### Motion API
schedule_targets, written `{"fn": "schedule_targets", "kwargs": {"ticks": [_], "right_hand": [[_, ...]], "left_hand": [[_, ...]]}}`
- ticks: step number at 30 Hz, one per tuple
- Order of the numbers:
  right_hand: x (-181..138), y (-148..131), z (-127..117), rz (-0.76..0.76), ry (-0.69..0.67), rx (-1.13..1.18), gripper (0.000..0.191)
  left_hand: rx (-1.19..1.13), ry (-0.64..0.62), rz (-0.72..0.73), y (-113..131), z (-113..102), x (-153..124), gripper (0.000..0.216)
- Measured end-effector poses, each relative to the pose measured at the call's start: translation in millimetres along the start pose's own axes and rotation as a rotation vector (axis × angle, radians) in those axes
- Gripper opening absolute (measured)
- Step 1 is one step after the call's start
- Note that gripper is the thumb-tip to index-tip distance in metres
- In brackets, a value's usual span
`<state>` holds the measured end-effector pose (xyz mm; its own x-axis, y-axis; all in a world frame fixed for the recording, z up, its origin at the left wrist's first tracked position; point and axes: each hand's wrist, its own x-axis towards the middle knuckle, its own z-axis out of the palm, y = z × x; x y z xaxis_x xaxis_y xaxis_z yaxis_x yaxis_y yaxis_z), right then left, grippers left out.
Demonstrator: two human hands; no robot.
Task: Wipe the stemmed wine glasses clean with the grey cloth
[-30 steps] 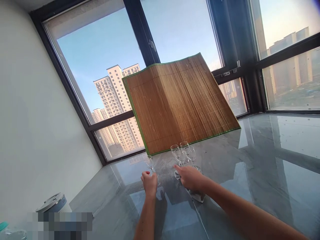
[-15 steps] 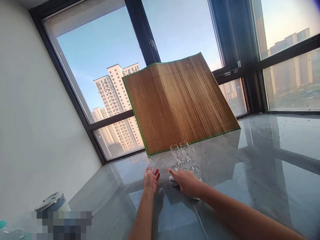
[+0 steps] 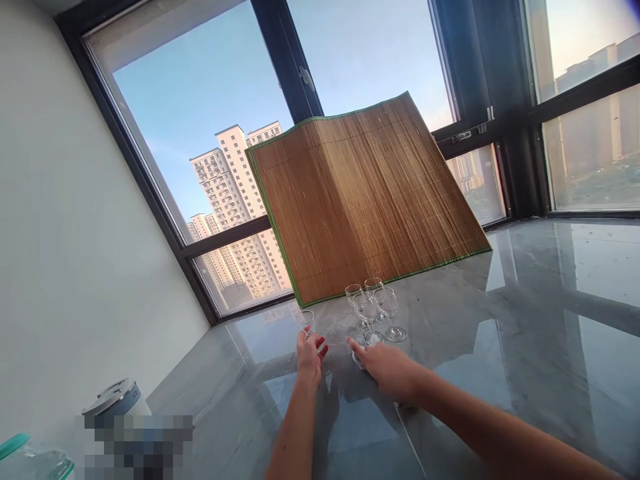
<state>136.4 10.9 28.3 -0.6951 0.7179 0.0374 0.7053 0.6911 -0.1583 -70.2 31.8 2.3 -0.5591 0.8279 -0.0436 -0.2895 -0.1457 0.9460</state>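
left hand: fingers partly curled, at the lower part of a lone stemmed glass, bowl above fingertips; firmness of hold cannot be told | right hand: forefinger extended, grip hidden, white cloth beneath | four stemmed glasses: upright on surface, just beyond right fingers

wall: plain, pale, filling the left side
window frames: dark, across top and upper right
sky: blue, daylit
towers: pale, outside, left of centre
marbled surface: grey, glossy, across the bottom
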Motion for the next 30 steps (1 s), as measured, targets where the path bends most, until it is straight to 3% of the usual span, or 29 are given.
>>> {"fn": "schedule_targets", "kwargs": {"ticks": [6, 11, 14, 17, 20, 23, 26, 30], "right_hand": [[18.5, 10.2, 9.4, -0.052, 0.229, 0.184, 0.100], [25.9, 6.9, 11.2, -0.142, 0.538, 0.342, 0.089], [26.2, 4.8, 9.1, -0.205, 0.577, 0.381, 0.081], [23.7, 3.5, 7.1, -0.277, 0.567, 0.387, 0.073], [20.8, 1.9, 5.4, -0.319, 0.569, 0.351, 0.071], [20.1, 1.1, 4.0, -0.262, 0.627, 0.305, 0.067], [21.0, 2.0, 2.7, -0.183, 0.715, 0.294, 0.060], [21.5, 5.8, 0.0, -0.086, 0.830, 0.281, 0.058]], "left_hand": [[0.270, 0.052, 0.099, 6.0, 8.1, -13.4, 0.026], [0.614, 0.046, 0.376, 1.5, 14.9, -24.7, 0.028], [0.861, 0.056, 0.593, -3.8, 16.0, -29.5, 0.032], [0.998, 0.037, 0.676, -5.0, 17.7, -35.1, 0.035], [1.025, -0.068, 0.747, -2.1, 20.3, -40.6, 0.023], [1.023, -0.162, 0.816, 1.6, 21.7, -43.6, 0.025], [1.046, -0.187, 0.857, 3.4, 20.7, -44.2, 0.043], [1.068, -0.214, 0.904, 3.2, 19.6, -46.5, 0.049]]}}
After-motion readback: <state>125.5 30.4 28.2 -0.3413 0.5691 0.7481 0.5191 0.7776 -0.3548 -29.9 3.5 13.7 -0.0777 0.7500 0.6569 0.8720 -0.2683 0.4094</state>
